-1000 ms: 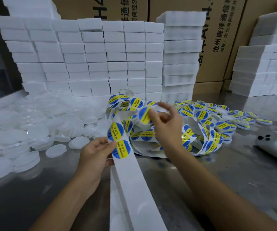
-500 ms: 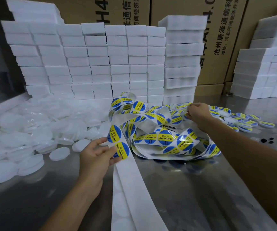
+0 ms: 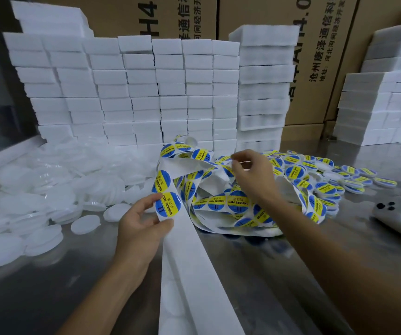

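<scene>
The person is sticking labels on little lids, and this step looks like the gap between one label and the next. The left hand (image 3: 141, 226) is pinching the sticker strip (image 3: 185, 274) by its edge, near the middle of the metal table (image 3: 255, 286). One finger is touching above a round sticker (image 3: 168, 206) and the thumb is touching just below it, so this blue and yellow sticker is sitting at the end of the row, with only bare white paper hanging down under it. The rest of the strip is lying in a messy heap behind. The right hand (image 3: 252, 175) is hanging over that heap, close to the pile of lids with stickers (image 3: 315, 175). Its fingers are curling in with the tips near each other, but it is too hard to tell if they are holding a lid, a sticker or nothing. The next move is probably calling for the right hand to come across, lift the edge of the round sticker with a fingertip, and peel it slowly so it is not folding on itself. The plain white lids (image 3: 37, 213) are waiting on the left, in front of the stacked foam blocks (image 3: 146, 93)
</scene>
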`<state>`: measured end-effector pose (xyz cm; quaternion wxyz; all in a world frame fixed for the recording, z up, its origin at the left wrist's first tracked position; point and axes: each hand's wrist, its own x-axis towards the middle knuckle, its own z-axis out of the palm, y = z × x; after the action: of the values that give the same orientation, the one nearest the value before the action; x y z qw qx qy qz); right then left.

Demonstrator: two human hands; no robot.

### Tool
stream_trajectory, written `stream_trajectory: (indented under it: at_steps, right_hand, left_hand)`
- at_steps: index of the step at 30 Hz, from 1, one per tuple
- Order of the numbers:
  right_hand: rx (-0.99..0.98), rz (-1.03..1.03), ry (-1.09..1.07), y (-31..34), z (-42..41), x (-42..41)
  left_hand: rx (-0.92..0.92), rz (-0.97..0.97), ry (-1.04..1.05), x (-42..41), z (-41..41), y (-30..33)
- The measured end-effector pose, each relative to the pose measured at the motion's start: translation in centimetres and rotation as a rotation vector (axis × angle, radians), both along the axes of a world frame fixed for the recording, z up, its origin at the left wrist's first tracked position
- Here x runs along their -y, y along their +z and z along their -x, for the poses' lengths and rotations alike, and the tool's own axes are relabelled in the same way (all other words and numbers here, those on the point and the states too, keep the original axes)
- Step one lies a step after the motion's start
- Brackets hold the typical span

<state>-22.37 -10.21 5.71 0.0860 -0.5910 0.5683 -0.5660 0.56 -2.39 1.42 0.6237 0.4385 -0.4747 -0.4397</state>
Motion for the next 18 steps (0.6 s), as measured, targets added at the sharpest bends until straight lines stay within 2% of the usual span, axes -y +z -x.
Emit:
stream_trajectory:
  at_steps: [4, 7, 11, 18]
  right_hand:
    - [-0.063, 0.220, 0.166, -1.1, -5.1, -3.3]
    - [-0.260, 0.357, 0.284, -2.5, -7.5, -5.4]
    - [-0.438, 0.425, 0.318, -3.7, -8.3, -6.6]
    - [-0.457, 0.382, 0.295, -4.6, -7.5, -6.5]
  left_hand:
    - [0.000, 0.017, -0.018, 0.1, 0.0, 0.0]
    - [-0.015, 0.046, -0.041, 0.2, -0.2, 0.1]
    - [-0.018, 0.070, -0.062, 0.1, -0.4, 0.0]
    - [-0.010, 0.097, -0.035, -0.1, -0.3, -0.1]
